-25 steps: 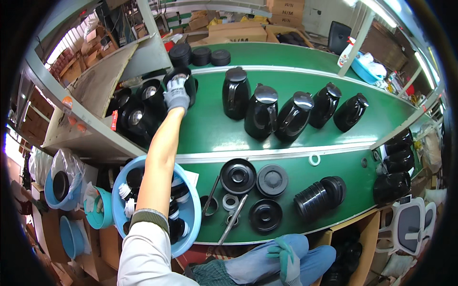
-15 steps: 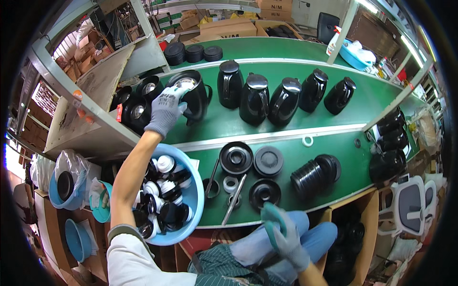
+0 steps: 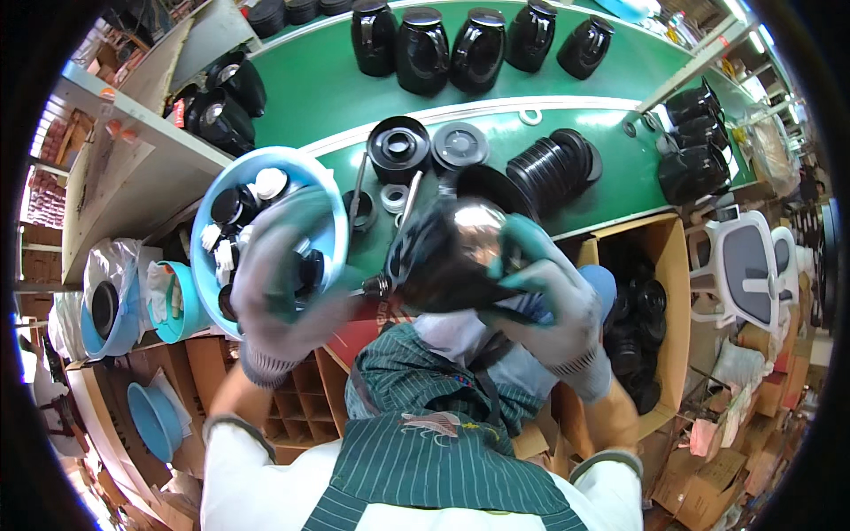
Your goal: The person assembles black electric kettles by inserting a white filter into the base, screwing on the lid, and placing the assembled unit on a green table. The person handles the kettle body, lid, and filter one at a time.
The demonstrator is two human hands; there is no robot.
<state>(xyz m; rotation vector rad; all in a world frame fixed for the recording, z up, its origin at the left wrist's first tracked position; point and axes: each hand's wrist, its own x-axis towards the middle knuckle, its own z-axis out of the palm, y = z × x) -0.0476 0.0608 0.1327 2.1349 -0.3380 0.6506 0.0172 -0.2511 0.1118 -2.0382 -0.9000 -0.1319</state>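
A black jug with a shiny metal part lies tilted over my lap, blurred by motion. My right hand, in a grey glove with green fingers, grips it from the right side. My left hand, gloved alike, is smeared by motion at the jug's left end, over the rim of a light blue basin. Whether its fingers hold anything is not visible. The basin contains several black and white parts. Beyond the jug, a round black part and a grey disc lie on the green bench.
Several upright black jugs stand along the back of the green bench. More lie at the left and right. Stacked black rings lie mid-bench. A cardboard box of black parts is at my right.
My left hand came back from the far left of the bench toward my lap. A black jug is now in front of me, gripped by my right hand. The view has tilted down.
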